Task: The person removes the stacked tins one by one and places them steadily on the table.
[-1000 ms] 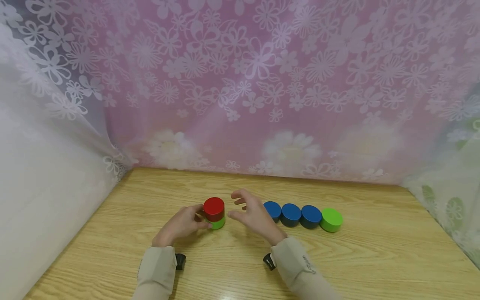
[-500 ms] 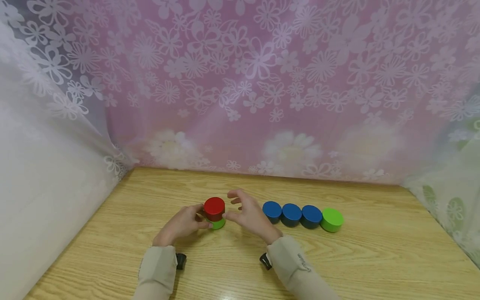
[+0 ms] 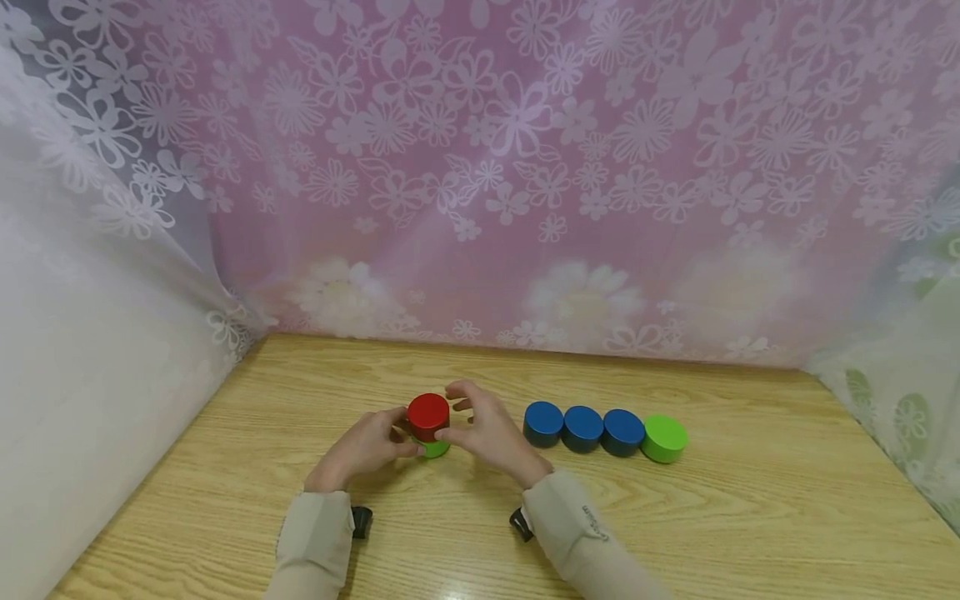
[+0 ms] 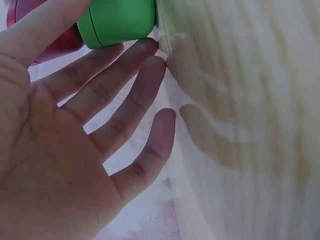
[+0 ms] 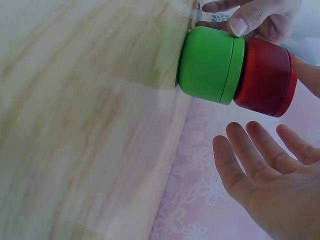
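My left hand [image 3: 365, 447] sits nearest me on the table [image 3: 750, 533], its thumb and fingertips pinching the low part of a two-piece stack so the bottom piece cannot slide; the left wrist view shows my thumb lying against the green puck [image 4: 117, 22] with the other fingers [image 4: 125, 65] spread loosely beside it, and the right wrist view shows a fingertip pressed on its edge. My right hand [image 3: 487, 433] is at the other side of the stack, fingers relaxed and cupped toward the red puck [image 3: 428, 416]; whether the thumb tip already touches it I cannot tell, but it grips nothing, the palm open in the right wrist view. The stack stands left of the table's middle, between my hands: the red puck [image 5: 264, 77] sits squarely on the green one [image 5: 210, 65], both short glossy cylinders with rounded rims. Further right, apart from my hands, three blue pucks [image 3: 582, 427] and a green puck [image 3: 663, 439] lie in a touching row. Behind hangs a flowered curtain [image 3: 495, 167].
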The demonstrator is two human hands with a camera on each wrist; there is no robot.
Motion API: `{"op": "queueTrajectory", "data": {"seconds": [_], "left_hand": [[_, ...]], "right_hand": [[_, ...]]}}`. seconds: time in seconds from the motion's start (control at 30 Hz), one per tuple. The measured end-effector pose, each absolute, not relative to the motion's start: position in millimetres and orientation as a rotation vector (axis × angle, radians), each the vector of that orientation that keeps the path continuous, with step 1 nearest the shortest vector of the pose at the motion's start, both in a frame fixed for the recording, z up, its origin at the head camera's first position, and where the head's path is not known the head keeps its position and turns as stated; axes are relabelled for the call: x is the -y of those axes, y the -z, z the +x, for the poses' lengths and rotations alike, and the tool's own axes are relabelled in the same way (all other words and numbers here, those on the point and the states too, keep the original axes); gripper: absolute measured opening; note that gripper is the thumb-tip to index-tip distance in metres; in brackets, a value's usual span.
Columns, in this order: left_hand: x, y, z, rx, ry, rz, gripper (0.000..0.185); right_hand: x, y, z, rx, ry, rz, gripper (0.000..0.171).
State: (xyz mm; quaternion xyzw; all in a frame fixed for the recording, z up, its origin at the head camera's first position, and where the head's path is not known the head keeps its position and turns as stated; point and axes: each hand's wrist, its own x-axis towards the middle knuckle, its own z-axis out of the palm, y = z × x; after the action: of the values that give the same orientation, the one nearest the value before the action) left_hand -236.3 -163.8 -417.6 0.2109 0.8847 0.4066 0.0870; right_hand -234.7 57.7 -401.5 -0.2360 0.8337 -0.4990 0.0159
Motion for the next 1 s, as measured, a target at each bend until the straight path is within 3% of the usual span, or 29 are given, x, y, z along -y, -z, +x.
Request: {"op": "queueTrajectory", "data": {"seconds": [0.6,1.0], "left_hand": [[164,417,-236,-2.649,-1.184,0.648,0.037],[163,417,-236,-2.648,-1.177,0.605,0.041]], "right_hand": [[-43,409,-237,-2.595,1.540,-0.724,0.065],[-43,408,-238,-2.623,1.492,-0.725,0.059]]}}
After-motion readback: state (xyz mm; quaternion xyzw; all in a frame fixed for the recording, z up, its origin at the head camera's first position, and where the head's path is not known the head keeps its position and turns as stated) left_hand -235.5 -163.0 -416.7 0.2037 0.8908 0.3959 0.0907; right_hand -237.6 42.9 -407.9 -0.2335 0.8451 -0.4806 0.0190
